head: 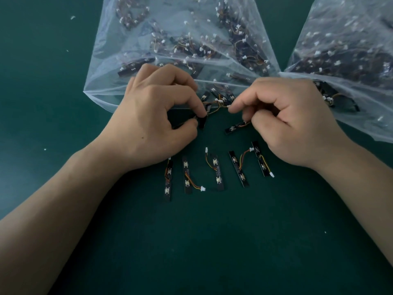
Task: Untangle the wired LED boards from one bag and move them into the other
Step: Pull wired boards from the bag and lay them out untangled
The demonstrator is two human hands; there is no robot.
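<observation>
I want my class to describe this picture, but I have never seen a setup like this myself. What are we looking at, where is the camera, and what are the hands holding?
There is no machine here. A person works with bare hands, and the one picture comes from a wide-angle camera worn on the head, looking down.

The left hand pinches a small black LED board. The right hand pinches a white connector on a thin wire leading toward the tangle at the mouth of the middle bag. Another board lies under the right fingers; whether it is held is unclear.

A second bag, also holding wired boards, lies at the right edge. On the green table, nearer the person, five loose boards lie in a row, each with a short wire.
</observation>
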